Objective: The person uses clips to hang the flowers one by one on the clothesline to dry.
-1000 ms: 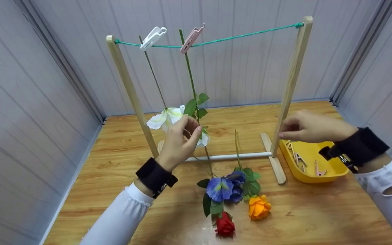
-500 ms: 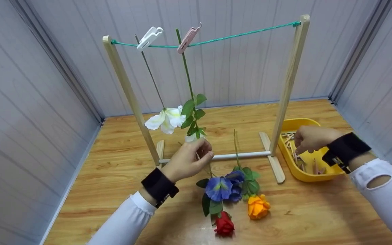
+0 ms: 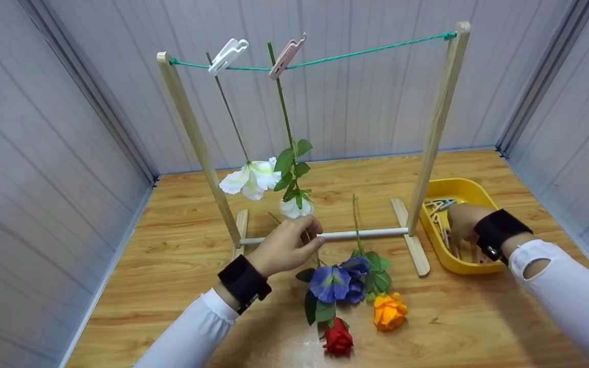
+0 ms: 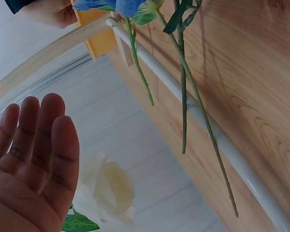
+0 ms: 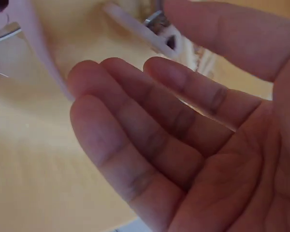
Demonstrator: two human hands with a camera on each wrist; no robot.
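- Reaching into the yellow plastic tray (image 3: 478, 191), your right hand (image 3: 460, 220), fingers apart and holding nothing, could tangle among the loose clothes pegs (image 3: 440, 204).
- Your left hand (image 3: 287, 245), relaxed and empty, hovers just beside the hanging white rose (image 3: 294, 208); a knock could swing it off the pink peg (image 3: 285, 57).

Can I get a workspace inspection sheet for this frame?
Surface: wooden tabletop, bare wood grain.
Job's things: yellow tray of clothespins; wooden rack with green line; two white flowers hung by clips; blue, orange and red flowers lying flat.
Clutter: nothing seen.
Grippers: left hand open, near the stems; right hand open, inside the tray.
Cables: nothing seen.
Surroundings: grey panel walls.
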